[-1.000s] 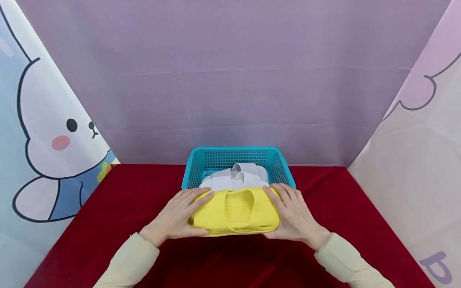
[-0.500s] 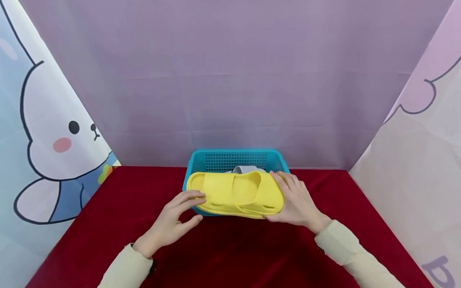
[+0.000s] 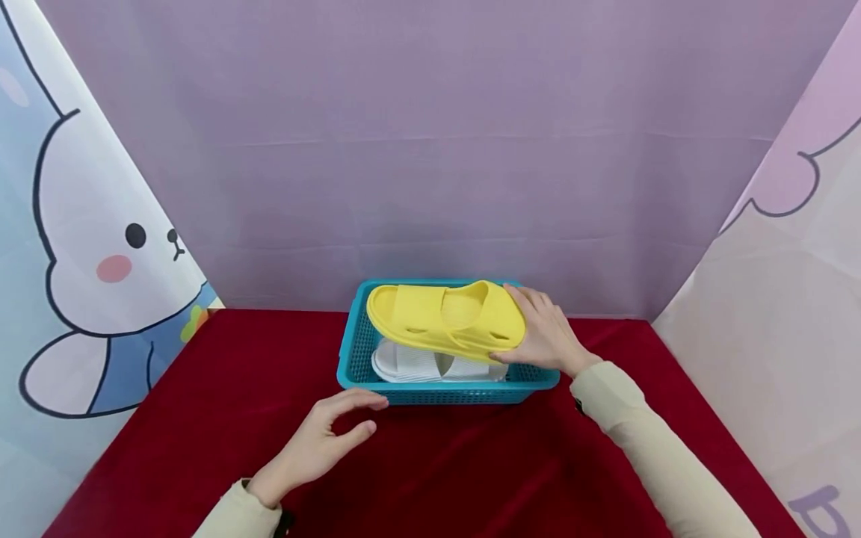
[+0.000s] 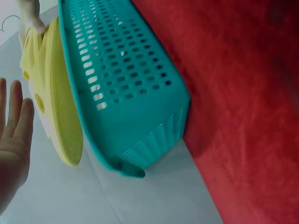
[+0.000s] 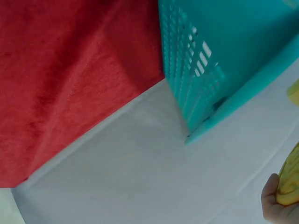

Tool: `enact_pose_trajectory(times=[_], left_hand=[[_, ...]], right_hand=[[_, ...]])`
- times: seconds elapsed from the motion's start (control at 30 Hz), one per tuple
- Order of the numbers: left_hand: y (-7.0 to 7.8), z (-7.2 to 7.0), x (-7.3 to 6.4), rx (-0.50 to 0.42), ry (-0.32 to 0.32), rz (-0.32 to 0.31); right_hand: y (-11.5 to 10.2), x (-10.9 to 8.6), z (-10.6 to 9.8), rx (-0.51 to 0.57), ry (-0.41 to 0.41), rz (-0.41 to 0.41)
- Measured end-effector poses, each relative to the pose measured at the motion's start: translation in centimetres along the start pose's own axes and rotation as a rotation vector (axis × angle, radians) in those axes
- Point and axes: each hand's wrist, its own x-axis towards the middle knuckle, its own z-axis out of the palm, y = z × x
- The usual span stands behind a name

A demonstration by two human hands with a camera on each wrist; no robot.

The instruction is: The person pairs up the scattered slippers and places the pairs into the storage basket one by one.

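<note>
My right hand [image 3: 548,336] grips a yellow slipper [image 3: 420,308] by one end, above the teal basket [image 3: 464,387]. The slipper is held lengthwise, sole towards the front and slightly tilted. I cannot tell whether a second yellow one is behind it. Below it, white slippers [image 3: 413,365] lie in the basket, partly covered from view. My left hand [image 3: 319,441] is in front of the basket's left part, fingers relaxed and thumb apart, holding nothing. In the left wrist view the yellow slipper [image 4: 67,107] shows beyond the basket rim [image 4: 79,102]; the right wrist view catches only bits of yellow [image 5: 290,179].
The basket stands on a red cloth [image 3: 437,478] at the table's back, close to a plain mauve curtain [image 3: 430,149]. Printed cloth panels hang at the left [image 3: 94,261] and right [image 3: 780,299].
Both hands held the yellow slipper at first; the left hand has let go and drawn back towards me. The right hand has moved the slipper forward, over the basket.
</note>
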Motion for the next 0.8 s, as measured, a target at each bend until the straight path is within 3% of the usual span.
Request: enact_pose_trajectory(times=[0.2, 0.53, 0.67, 0.8], left_hand=[[-0.7, 0.4, -0.4, -0.003, -0.075, -0.055], [-1.0, 0.5, -0.3, -0.004, -0.077, -0.075], [-0.7, 0.7, -0.3, -0.009, -0.1, -0.127], [-0.4, 0.8, -0.2, 0.054, -0.125, -0.21]], right_hand=[[1.4, 2.6, 0.4, 0.024, -0.079, 0.072], [3.2, 6.2, 1.7, 0.064, -0.197, 0.164], [3.7, 6.8, 2.5, 0.054, -0.236, 0.178], [3.9, 7.2, 2.9, 0.042, -0.249, 0.174]])
